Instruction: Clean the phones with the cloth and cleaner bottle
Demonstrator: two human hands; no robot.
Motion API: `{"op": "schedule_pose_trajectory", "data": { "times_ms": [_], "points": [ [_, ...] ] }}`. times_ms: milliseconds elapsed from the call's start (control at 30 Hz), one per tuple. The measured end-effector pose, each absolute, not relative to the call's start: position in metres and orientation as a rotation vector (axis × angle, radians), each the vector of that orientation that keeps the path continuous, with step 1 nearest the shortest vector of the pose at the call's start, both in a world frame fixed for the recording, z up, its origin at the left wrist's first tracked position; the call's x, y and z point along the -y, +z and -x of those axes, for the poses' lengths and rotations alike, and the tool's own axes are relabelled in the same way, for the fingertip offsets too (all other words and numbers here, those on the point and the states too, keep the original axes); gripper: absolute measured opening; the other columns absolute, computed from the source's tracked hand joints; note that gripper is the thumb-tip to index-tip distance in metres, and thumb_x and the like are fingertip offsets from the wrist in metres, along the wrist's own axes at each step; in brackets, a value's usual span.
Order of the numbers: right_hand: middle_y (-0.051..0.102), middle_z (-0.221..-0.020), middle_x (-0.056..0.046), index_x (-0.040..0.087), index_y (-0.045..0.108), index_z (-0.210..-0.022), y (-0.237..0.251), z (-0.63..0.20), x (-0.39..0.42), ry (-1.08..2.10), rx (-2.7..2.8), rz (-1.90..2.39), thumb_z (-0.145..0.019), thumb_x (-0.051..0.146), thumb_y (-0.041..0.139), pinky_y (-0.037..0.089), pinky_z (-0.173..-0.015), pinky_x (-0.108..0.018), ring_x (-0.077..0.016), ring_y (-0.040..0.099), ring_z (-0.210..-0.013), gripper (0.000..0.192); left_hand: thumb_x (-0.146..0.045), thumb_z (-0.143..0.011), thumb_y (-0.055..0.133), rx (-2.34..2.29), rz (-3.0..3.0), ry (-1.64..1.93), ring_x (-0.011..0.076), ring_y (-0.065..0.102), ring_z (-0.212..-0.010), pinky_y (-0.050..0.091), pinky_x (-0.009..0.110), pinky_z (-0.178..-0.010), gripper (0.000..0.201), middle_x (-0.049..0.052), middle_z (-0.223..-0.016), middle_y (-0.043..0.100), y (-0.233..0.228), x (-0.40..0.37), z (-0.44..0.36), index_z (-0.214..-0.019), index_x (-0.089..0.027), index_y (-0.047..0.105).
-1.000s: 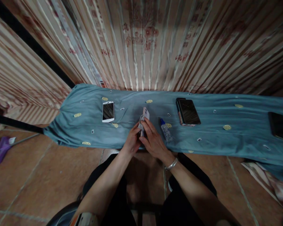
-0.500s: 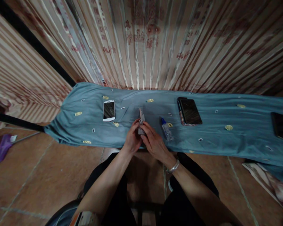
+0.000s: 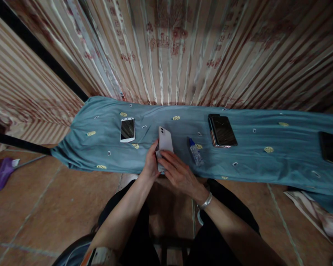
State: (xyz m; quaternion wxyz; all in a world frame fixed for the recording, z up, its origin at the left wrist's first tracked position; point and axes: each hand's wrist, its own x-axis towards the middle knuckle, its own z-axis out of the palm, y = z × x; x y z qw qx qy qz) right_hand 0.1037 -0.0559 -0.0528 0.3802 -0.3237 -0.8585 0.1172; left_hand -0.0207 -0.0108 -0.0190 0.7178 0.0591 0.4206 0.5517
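Under right hand (image 3: pixel 180 174), phone (image 3: pixel 165 139) now face-down

The pale rectangular phone (image 3: pixel 166 140) had a smooth back; the crumpled grey wipe (image 3: pixel 160 167) looked matt, cloth or paper. The blue-green printed sheet (image 3: pixel 252 159) was creased cloth, the dark screen (image 3: pixel 127 130) of the white-rimmed phone (image 3: pixel 127 140) glossy, the blue-capped bottle (image 3: pixel 196 154) clear plastic, the silver bangle (image 3: pixel 206 201) shiny metal.

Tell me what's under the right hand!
Under the right hand is the lower part of the white phone; its upper back sticks out. Some pale cloth peeks out too. The phone's bottom end and the rest of the cloth are covered.
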Motion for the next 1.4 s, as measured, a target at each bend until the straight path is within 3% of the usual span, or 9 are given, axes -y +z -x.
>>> {"op": "schedule_pose_trajectory", "data": {
  "times_ms": [233,533,800,933,1067,1167,1400],
  "points": [
    [0.058,-0.139,-0.013,0.018,0.047,-0.143,-0.056,-0.11,0.06,0.253,2.227,0.808,-0.094,0.005,0.043,0.044,-0.114,-0.047,-0.0232,0.041,-0.141,0.05,-0.045,-0.081,0.056,-0.822,-0.237,1.169,0.0305,0.071,-0.097,0.056,0.04,-0.085,0.042,0.014,-0.092,0.076,-0.015,0.01,0.029,-0.102,-0.011,0.07],
    [0.057,-0.141,-0.011,0.02,0.051,-0.14,-0.055,-0.119,0.057,0.323,2.214,0.859,-0.095,0.008,0.041,0.044,-0.115,-0.05,-0.0237,0.042,-0.141,0.047,-0.041,-0.081,0.059,-0.779,-0.239,1.275,0.0344,0.066,-0.109,0.05,0.048,-0.096,0.041,0.016,-0.105,0.074,-0.017,0.008,0.032,-0.107,-0.01,0.069],
    [0.062,-0.135,-0.009,0.02,0.064,-0.123,-0.054,-0.126,0.054,0.464,2.028,0.988,-0.095,0.011,0.039,0.045,-0.112,-0.045,-0.0212,0.051,-0.133,0.039,-0.037,-0.086,0.056,-0.752,-0.222,1.332,0.0315,0.069,-0.103,0.052,0.048,-0.094,0.037,0.011,-0.096,0.076,-0.015,0.005,0.035,-0.112,-0.014,0.068],
    [0.074,-0.11,-0.004,0.023,0.07,-0.111,-0.059,-0.131,0.046,0.79,1.61,1.222,-0.093,0.023,0.047,0.056,-0.092,-0.039,-0.021,0.069,-0.103,0.029,-0.038,-0.085,0.058,-0.755,-0.22,1.33,0.031,0.07,-0.101,0.053,0.048,-0.091,0.038,0.01,-0.098,0.076,-0.015,0.004,0.038,-0.116,-0.018,0.067],
    [0.076,-0.085,-0.002,0.021,0.073,-0.093,-0.067,-0.129,0.038,1.146,1.155,1.245,-0.086,0.044,0.059,0.058,-0.071,-0.035,-0.0198,0.069,-0.075,0.028,-0.034,-0.086,0.058,-0.795,-0.216,1.335,0.024,0.07,-0.086,0.054,0.039,-0.083,0.027,0.007,-0.091,0.076,-0.02,0.002,0.037,-0.103,-0.017,0.07],
    [0.074,-0.081,-0.003,0.021,0.073,-0.088,-0.071,-0.122,0.039,1.245,1.043,1.197,-0.083,0.05,0.062,0.056,-0.069,-0.033,-0.0185,0.067,-0.072,0.032,-0.031,-0.085,0.059,-0.843,-0.218,1.363,0.0166,0.067,-0.071,0.052,0.029,-0.073,0.019,0.003,-0.081,0.073,-0.028,0.001,0.033,-0.092,-0.017,0.069],
    [0.07,-0.074,-0.001,0.02,0.071,-0.083,-0.069,-0.112,0.045,1.204,1.219,1.269,-0.088,0.055,0.054,0.053,-0.071,-0.03,-0.0185,0.065,-0.077,0.039,-0.03,-0.076,0.07,-0.912,-0.354,1.436,0.0127,0.064,-0.08,0.045,0.023,-0.075,0.037,-0.002,-0.094,0.07,-0.036,0.008,0.019,-0.112,-0.024,0.06]
  ]
}}
